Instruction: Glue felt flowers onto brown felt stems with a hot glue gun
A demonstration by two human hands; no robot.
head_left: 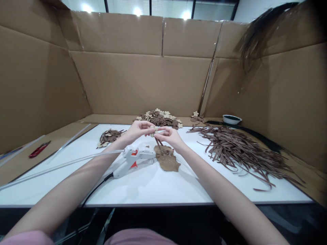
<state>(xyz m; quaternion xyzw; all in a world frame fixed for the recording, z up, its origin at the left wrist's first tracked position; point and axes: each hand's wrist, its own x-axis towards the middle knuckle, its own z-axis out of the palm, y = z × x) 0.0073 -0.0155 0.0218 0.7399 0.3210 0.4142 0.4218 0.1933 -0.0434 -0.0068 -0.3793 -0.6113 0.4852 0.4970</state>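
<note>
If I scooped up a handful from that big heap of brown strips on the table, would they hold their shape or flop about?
Probably flop: the brown strips are thin, and loose ends curl off the heap. Likely light too, being so slender. They lie crisscrossed, so a handful might drag neighbours along.

Cardboard-walled workstation around us

We sit at a white table enclosed left, far and right by tall cardboard panels; ceiling lights glow beyond.

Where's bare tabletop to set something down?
Bare: the near strip of the white table between glue gun and front edge, and left of the gun's glue stick. Crowded: right side under the brown strips; the back, with flower pile.
</note>
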